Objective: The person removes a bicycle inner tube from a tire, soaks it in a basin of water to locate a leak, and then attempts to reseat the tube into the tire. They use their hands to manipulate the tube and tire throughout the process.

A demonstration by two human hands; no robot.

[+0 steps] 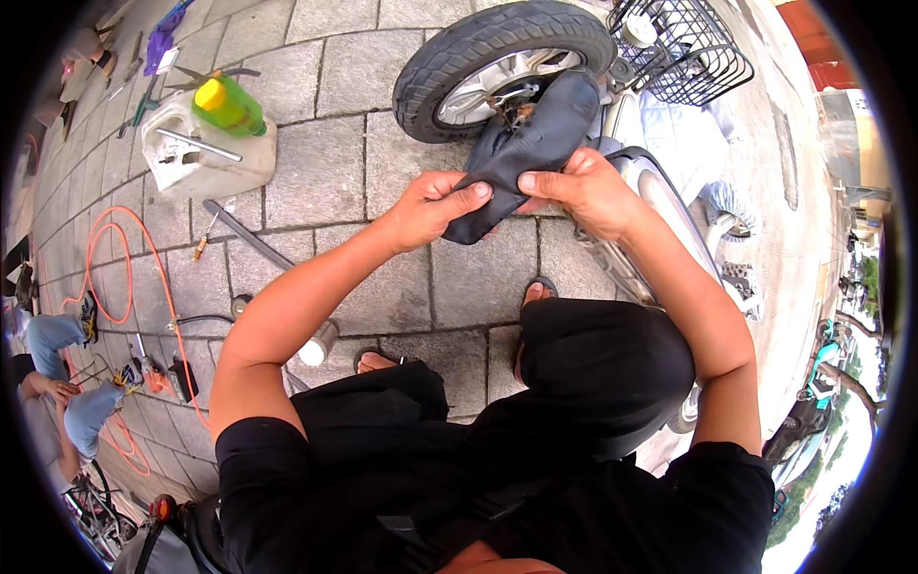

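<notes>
A stretch of black rubber, which looks like an inner tube (535,139), hangs in front of the wheel and is creased and bulging. My left hand (435,209) grips its near end, thumb on top and fingers underneath. With the thumb pressed on the same rubber, my right hand (581,194) holds it a little further right. Both hands are closed and close together, with a fold of rubber between the thumbs. Just beyond is the wheel (406,91), with a treaded tyre and silver spokes. The fingers under the rubber are mostly hidden.
The bike's wire basket (712,62) is at the far right. On the paving at left stand a whitish plastic jug (253,163) and a green bottle with a yellow cap (239,110). An orange hose (153,249) curls further left, near a seated person (57,335).
</notes>
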